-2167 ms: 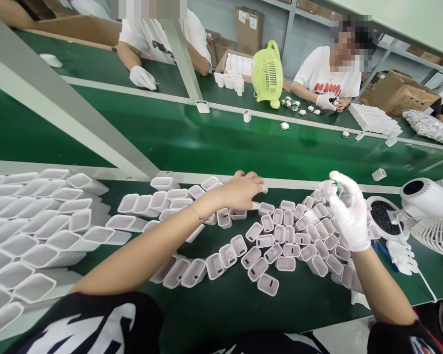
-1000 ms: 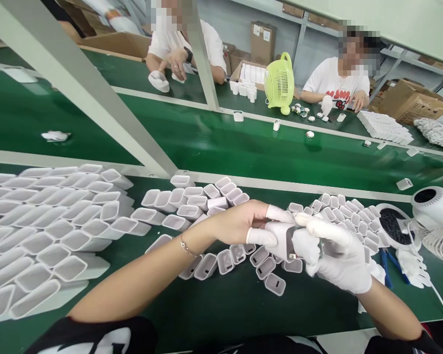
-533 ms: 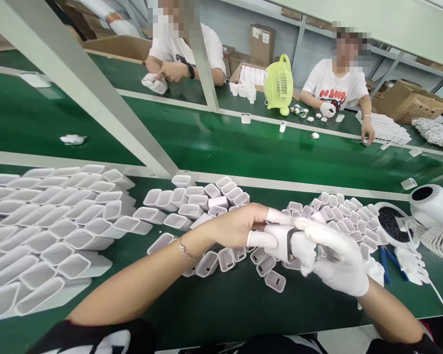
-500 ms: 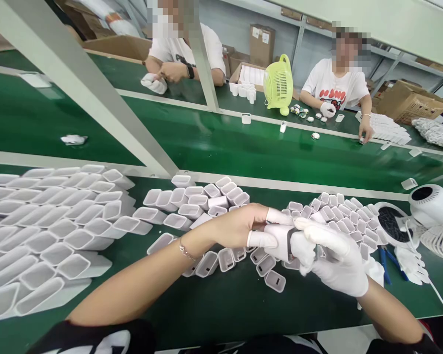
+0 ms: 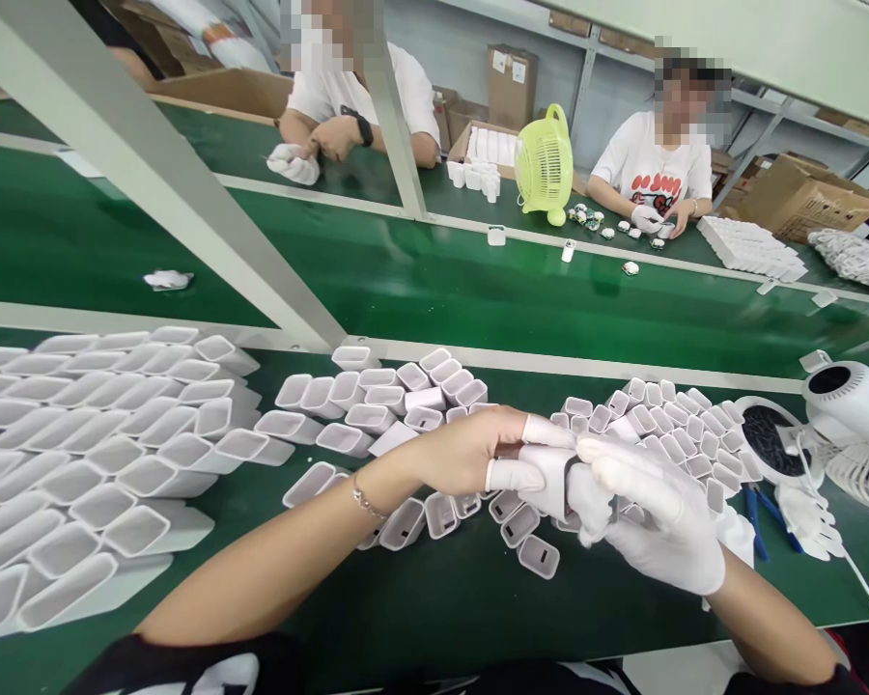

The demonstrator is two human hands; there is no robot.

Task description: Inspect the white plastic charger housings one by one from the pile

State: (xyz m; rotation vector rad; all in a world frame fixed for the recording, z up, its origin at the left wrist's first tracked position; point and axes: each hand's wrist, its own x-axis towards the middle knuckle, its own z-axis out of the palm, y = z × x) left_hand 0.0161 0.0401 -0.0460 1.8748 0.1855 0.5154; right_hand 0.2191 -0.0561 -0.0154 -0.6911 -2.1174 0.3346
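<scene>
A white plastic casing point(image 5: 550, 483) is held between my two hands, its dark open end toward the right. My left hand point(image 5: 470, 449), with white covers on its fingertips, is closed around the casing's left part. In a white glove, my right hand point(image 5: 658, 512) is closed at the open end. One long gloved finger lies along the top there, and bunched white fabric covers the opening. Whether anything is inside the casing is hidden. Beneath and behind my hands stand several similar casings, among them a loose one point(image 5: 539, 557) with a dark slot.
Rows of larger white casings point(image 5: 137, 473) fill the left; smaller ones point(image 5: 673, 420) crowd the right. Blue-handled pliers point(image 5: 760, 521), a glove point(image 5: 807, 521) and a white fan point(image 5: 851, 405) lie further right. Beyond a green conveyor belt point(image 5: 478, 299), two people work near a yellow-green fan point(image 5: 545, 164).
My hands keep their hold on the casing with only a slight shift. Parts on the belt have moved right. The far right person's hands have come together.
</scene>
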